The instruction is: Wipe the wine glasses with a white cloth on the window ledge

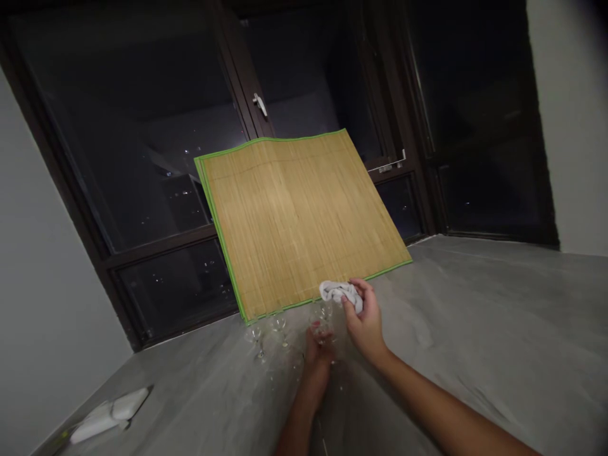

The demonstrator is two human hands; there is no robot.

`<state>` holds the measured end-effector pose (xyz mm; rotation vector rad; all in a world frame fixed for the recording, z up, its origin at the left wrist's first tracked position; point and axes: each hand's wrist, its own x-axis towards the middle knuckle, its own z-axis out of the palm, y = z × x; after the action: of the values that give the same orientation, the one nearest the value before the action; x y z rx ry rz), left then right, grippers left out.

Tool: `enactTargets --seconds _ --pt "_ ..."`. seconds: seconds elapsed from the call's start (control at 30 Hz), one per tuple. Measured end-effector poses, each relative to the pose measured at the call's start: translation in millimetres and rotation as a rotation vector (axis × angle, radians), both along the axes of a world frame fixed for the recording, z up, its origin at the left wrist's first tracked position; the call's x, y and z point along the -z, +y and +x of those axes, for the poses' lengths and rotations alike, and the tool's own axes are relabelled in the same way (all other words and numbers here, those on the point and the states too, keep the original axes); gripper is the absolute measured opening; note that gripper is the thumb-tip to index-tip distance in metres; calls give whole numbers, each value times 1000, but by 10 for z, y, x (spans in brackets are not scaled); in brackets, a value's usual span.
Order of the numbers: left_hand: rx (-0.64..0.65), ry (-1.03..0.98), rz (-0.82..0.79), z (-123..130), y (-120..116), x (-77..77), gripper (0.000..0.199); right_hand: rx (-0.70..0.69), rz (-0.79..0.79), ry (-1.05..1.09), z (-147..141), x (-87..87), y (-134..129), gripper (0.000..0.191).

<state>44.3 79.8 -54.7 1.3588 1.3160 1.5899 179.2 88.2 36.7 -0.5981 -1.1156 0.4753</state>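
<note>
My left hand (317, 362) has its fingers closed round a clear drinking glass (322, 328), slightly blurred. Just up and to the right, my right hand (368, 326) grips a crumpled white cloth (341, 292) between thumb and fingers, apart from that glass. Two small stemmed glasses stand left of my hands: one glass (279, 323) near the mat's lower edge, another glass (256, 335) further left. Behind the held glass, another clear glass (325, 308) shows in part, and its full shape cannot be made out.
A bamboo mat (304, 215) with green edging leans against the dark window (128, 126) behind the glasses. On the grey stone-look surface (456, 342), a white bundle (111, 415) lies at lower left. A white handle (259, 104) sticks out from the window frame.
</note>
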Motion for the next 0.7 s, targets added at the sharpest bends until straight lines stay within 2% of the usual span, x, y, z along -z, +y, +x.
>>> enactTargets --seconds 0.07,0.1,0.17,0.23,0.3,0.37,0.43,0.5,0.6,0.7 --pt "44 -92 67 -98 -25 -21 75 25 32 -73 -32 62 -46 34" --pt "-6 -143 101 -191 -46 -45 71 41 61 -115 -47 95 -80 34" --pt "-181 -195 137 -456 -91 -105 53 55 155 -219 -81 153 -176 35" --pt "-454 -257 152 -779 -133 -157 39 -9 282 -388 -130 187 -312 38" --pt "-665 -334 145 -1087 -164 -186 38 -158 359 -668 -197 194 -462 44" --pt "-759 -402 138 -1320 -179 -196 47 -282 295 -990 -270 190 -586 51" --pt "-766 -473 138 -1464 -177 -200 61 -325 171 -1222 -329 200 -647 59" --pt "-695 -537 134 -1534 -162 -204 71 -315 60 -1380 -359 234 -641 65" --pt "-548 -592 111 -1567 -134 -204 73 -242 -98 -1525 -357 296 -576 64" --pt "-444 -607 71 -1570 -115 -191 68 -153 -234 -1575 -353 314 -537 62"
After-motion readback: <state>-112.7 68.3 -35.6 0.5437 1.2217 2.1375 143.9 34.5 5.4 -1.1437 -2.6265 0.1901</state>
